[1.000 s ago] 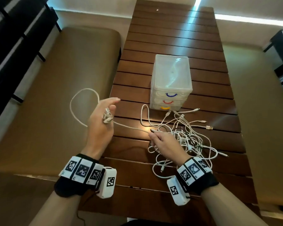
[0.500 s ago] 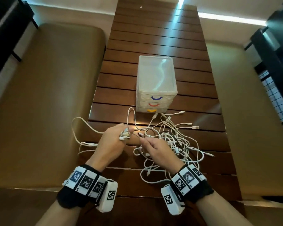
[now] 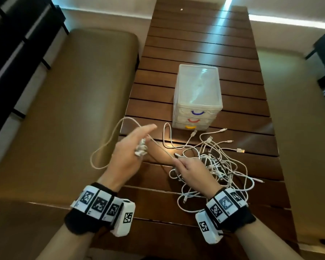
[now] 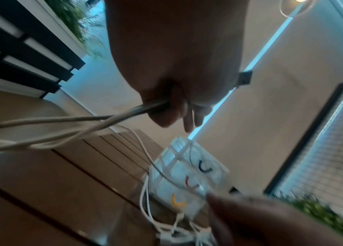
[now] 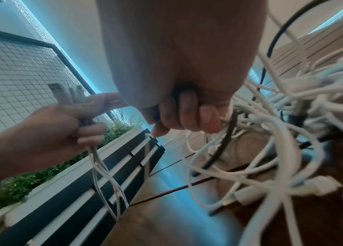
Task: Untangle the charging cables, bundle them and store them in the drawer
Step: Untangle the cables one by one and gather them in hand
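Note:
A tangle of white charging cables (image 3: 223,166), with one black cable among them, lies on the slatted wooden table (image 3: 195,34) in front of a clear three-drawer box (image 3: 197,96); all its drawers are closed. My left hand (image 3: 139,145) is raised over the table's left edge and grips several cable plugs (image 5: 65,94), its index finger straight. A loop of white cable (image 3: 101,152) hangs from it to the left. My right hand (image 3: 178,160) pinches one white cable at the tangle's left side. That cable runs taut between both hands.
Padded tan benches run along the table on the left (image 3: 73,109) and right (image 3: 298,119). Loose plug ends (image 3: 240,150) stick out of the tangle toward the right. A dark slatted backrest (image 3: 17,53) stands at the far left.
My left hand has moved up and left, away from the right hand, drawing the cable between them taut. The right hand stays at the tangle.

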Action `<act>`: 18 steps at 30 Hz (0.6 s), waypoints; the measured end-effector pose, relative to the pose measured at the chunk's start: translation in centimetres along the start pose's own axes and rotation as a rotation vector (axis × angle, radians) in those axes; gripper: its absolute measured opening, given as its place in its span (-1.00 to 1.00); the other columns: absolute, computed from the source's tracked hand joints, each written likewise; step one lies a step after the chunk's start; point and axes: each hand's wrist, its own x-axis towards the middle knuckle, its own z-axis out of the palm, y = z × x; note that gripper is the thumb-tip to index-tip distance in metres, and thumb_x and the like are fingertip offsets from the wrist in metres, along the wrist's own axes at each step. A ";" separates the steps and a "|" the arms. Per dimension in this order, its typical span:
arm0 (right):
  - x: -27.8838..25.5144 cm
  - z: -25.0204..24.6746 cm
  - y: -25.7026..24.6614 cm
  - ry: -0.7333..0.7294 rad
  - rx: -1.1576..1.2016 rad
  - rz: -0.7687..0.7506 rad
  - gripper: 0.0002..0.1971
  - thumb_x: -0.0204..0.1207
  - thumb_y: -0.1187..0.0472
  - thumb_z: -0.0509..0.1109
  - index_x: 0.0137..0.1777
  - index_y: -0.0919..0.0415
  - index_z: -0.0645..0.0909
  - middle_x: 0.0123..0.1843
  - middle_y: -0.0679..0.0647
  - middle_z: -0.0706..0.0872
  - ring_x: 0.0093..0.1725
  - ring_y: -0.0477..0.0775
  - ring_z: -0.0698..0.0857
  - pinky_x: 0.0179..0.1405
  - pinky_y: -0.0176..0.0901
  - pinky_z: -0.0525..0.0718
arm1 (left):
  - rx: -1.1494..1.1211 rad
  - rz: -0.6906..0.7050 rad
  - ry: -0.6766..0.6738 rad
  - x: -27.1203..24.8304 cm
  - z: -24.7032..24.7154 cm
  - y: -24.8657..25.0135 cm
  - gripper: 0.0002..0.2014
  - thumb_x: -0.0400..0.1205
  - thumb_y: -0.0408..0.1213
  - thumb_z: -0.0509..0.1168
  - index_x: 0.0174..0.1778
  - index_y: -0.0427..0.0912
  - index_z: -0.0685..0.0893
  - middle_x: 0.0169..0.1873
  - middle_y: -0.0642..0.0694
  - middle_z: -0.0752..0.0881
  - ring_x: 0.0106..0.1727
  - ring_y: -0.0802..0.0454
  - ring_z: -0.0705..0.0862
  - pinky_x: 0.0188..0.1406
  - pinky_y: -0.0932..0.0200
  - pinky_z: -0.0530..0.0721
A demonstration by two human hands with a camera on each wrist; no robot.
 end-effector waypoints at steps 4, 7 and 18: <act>-0.3 0.0 -1.4 0.011 0.042 -0.072 -0.63 0.78 -0.01 0.16 -0.31 -0.18 0.55 -0.37 -0.19 0.62 -0.35 -0.24 0.57 -0.26 -0.19 0.48 | 0.261 -0.069 -0.405 -1.1 3.0 1.4 -0.53 0.67 -0.30 0.32 0.49 0.18 0.55 0.28 0.21 0.62 0.27 0.02 0.66 0.31 -0.01 0.62; -0.8 -0.4 -1.7 0.006 0.031 -0.107 -0.63 0.76 -0.04 0.19 -0.32 -0.20 0.59 -0.41 -0.12 0.63 -0.40 -0.17 0.57 -0.34 -0.17 0.48 | 0.341 -0.095 -0.432 -1.3 3.4 1.6 -0.73 0.67 -0.28 0.31 0.26 0.09 0.64 -0.01 0.21 0.52 0.12 -0.04 0.66 0.05 0.13 0.52; 0.2 0.5 -2.4 0.014 0.050 -0.150 -0.59 0.76 -0.09 0.16 -0.25 0.07 0.62 -0.35 -0.04 0.68 -0.30 -0.08 0.65 -0.22 -0.12 0.60 | -0.052 -0.177 0.062 -2.4 -1.8 -0.9 -0.65 0.82 -0.30 0.15 -0.27 0.00 0.64 -0.40 0.27 0.63 -0.36 0.26 0.55 -0.36 0.43 0.41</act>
